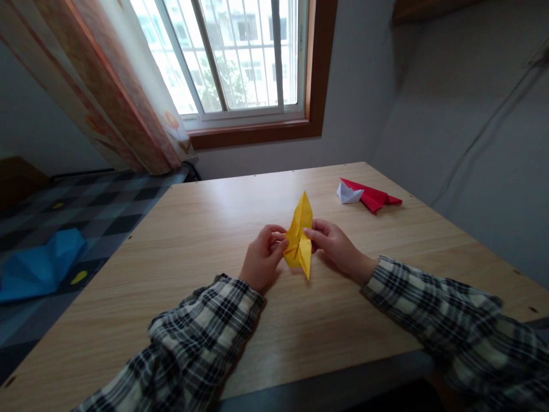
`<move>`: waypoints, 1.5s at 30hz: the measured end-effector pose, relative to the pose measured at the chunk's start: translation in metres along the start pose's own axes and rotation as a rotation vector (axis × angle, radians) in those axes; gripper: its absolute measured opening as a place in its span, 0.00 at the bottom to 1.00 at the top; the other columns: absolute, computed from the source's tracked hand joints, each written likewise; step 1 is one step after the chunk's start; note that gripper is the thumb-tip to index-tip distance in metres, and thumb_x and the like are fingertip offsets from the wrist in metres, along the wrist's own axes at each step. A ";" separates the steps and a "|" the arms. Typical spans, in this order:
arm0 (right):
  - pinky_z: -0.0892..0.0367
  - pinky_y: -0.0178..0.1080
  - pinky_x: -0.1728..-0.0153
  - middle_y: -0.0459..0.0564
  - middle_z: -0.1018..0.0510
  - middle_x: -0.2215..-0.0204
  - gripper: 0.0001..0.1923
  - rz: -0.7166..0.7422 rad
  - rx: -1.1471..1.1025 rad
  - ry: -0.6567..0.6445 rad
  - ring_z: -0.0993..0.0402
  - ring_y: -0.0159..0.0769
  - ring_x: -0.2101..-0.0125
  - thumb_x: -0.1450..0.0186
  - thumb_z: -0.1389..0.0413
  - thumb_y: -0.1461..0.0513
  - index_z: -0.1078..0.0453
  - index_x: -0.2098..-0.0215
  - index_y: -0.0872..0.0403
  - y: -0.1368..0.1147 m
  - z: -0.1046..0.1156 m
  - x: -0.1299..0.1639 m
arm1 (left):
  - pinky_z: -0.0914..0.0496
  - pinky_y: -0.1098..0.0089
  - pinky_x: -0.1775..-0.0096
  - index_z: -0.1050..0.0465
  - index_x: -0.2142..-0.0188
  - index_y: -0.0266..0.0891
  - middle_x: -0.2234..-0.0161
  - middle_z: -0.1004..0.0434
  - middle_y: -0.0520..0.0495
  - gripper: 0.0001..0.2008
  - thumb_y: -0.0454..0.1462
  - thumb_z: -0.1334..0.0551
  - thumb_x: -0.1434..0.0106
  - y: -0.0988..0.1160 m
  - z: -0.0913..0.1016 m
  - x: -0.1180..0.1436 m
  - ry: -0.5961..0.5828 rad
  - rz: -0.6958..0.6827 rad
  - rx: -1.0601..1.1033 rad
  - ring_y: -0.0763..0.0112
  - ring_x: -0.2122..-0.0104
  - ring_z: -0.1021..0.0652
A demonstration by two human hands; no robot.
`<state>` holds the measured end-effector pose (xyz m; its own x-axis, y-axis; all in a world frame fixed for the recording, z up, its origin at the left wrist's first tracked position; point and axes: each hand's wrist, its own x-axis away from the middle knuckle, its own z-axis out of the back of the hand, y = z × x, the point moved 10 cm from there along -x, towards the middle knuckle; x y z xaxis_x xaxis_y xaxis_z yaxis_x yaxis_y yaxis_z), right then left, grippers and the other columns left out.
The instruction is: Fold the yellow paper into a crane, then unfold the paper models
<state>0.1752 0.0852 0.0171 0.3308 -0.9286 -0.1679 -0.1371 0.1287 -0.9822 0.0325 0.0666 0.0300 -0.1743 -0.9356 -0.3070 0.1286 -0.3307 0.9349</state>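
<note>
A yellow folded paper (301, 226) with a pointed top and a pointed lower flap is held up over the middle of the wooden table. On its left edge, my left hand (265, 254) pinches the paper between thumb and fingers. My right hand (337, 246) grips the right side, with the thumb on the front face and the fingers behind, partly hidden by the paper. Creases and layered flaps show around the paper's lower middle.
A white paper boat (348, 193) and a red paper plane (375, 197) lie at the table's (206, 229) back right. Blue folded paper (43, 263) rests on a checked bedspread (107, 194) to the left. Beyond are a window (240, 57) and a curtain (115, 86).
</note>
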 end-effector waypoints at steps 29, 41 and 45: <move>0.31 0.37 0.71 0.41 0.28 0.75 0.06 0.187 0.207 -0.043 0.28 0.31 0.75 0.31 0.45 0.58 0.33 0.57 0.51 -0.013 -0.003 0.009 | 0.26 0.60 0.52 0.21 0.50 0.37 0.51 0.19 0.41 0.20 0.35 0.33 0.43 -0.017 0.002 0.004 0.068 0.210 0.308 0.62 0.56 0.20; 0.30 0.37 0.71 0.42 0.24 0.68 0.17 0.107 -0.026 0.013 0.27 0.30 0.72 0.38 0.36 0.54 0.40 0.62 0.49 -0.005 0.002 0.006 | 0.25 0.60 0.54 0.28 0.44 0.37 0.49 0.21 0.38 0.24 0.40 0.32 0.39 -0.018 -0.006 0.005 -0.009 0.178 0.293 0.60 0.54 0.20; 0.31 0.37 0.70 0.41 0.23 0.72 0.19 0.088 -0.020 0.048 0.26 0.31 0.73 0.38 0.36 0.54 0.41 0.58 0.49 -0.002 0.008 0.007 | 0.25 0.59 0.51 0.28 0.44 0.37 0.48 0.22 0.39 0.23 0.38 0.34 0.38 -0.012 -0.005 0.004 -0.022 0.119 0.212 0.60 0.52 0.21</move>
<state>0.1852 0.0816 0.0174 0.2717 -0.9297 -0.2486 -0.1822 0.2040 -0.9619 0.0353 0.0663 0.0165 -0.1917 -0.9628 -0.1903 -0.0581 -0.1824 0.9815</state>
